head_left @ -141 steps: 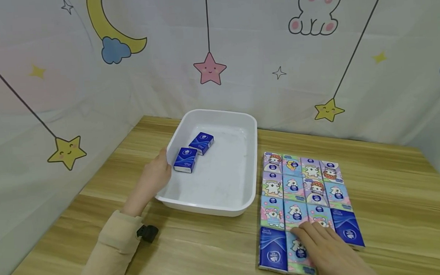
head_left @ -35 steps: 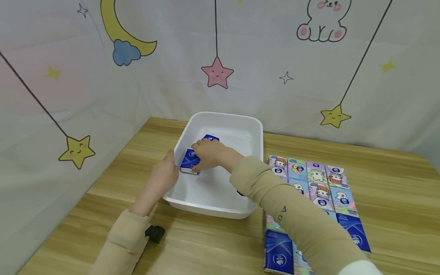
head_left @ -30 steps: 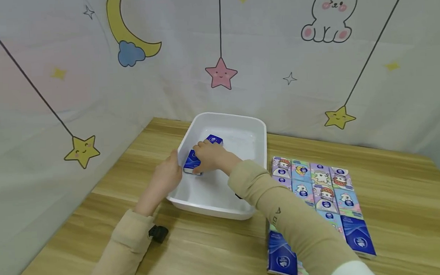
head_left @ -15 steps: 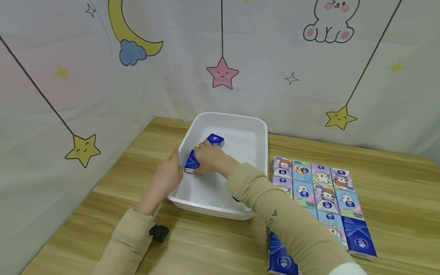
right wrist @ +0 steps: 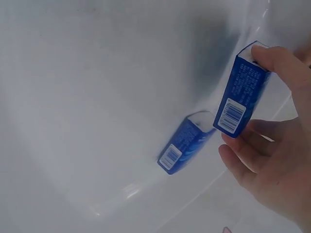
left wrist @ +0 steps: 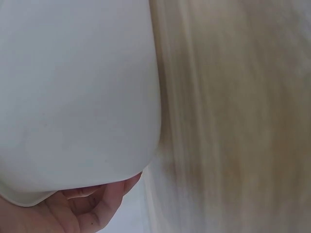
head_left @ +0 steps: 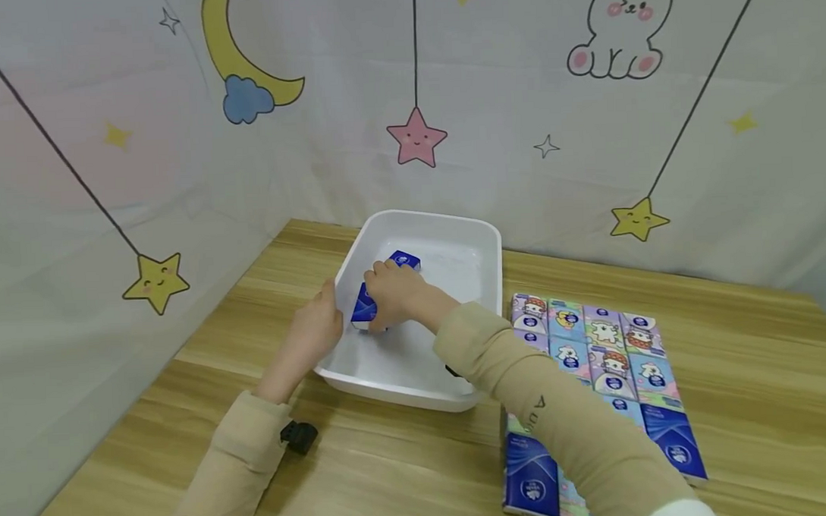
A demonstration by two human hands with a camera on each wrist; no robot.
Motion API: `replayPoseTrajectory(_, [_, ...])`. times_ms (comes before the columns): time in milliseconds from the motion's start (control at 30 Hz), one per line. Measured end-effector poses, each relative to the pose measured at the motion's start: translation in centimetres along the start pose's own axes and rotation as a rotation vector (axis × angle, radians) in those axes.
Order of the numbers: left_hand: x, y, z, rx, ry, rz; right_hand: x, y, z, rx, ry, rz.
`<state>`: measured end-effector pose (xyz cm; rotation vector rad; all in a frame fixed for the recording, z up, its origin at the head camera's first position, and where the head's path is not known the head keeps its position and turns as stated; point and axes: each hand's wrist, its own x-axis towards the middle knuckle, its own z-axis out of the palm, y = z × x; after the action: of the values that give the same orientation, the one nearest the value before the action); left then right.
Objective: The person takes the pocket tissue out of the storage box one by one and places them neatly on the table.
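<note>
A white plastic tub (head_left: 397,395) stands on the table, and my left hand (head_left: 311,331) grips its left rim. In the left wrist view the curled fingers (left wrist: 104,206) show under the edge of the tub's wall. Inside the tub my right hand (head_left: 397,295) pinches a blue tissue pack (right wrist: 238,97) by its ends, thumb at one end and fingertips at the other. A second blue tissue pack (right wrist: 183,145) lies just beyond it on the tub's floor. From the head, the right hand covers part of both packs.
Right of the tub, tissue packs with cartoon prints (head_left: 603,335) lie in a tight grid, with blue packs (head_left: 530,478) at its near corners. My right forearm covers part of it. A printed curtain (head_left: 492,172) hangs behind the table.
My right hand has gone from the grid of packs into the tub and taken hold of the nearer blue tissue pack, which has just shifted slightly right. The left hand keeps its grip.
</note>
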<state>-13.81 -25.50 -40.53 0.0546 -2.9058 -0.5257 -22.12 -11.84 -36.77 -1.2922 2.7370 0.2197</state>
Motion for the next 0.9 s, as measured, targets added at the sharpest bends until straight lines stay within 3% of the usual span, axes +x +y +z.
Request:
replayPoseTrajectory(200, [0.1, -0.1, -0.1, -0.005, -0.031, -0.034, -1.6, 0.0, -1.4, -0.015, 0.048, -0.027])
replayPoseTrajectory(367, [0.0, -0.4, -0.1, -0.019, -0.04, -0.041, -3.3, 0.0, -2.3, 0.036, 0.116, -0.076])
replayPoseTrajectory(667, [0.0, -0.1, -0.2, -0.025, -0.034, -0.022, -8.1, 1.0, -2.9, 0.133, 0.223, -0.106])
replayPoseTrajectory(900, [-0.1, -0.2, -0.3, -0.036, -0.071, -0.034, -11.7, 1.3, -2.4, 0.112, 0.355, -0.115])
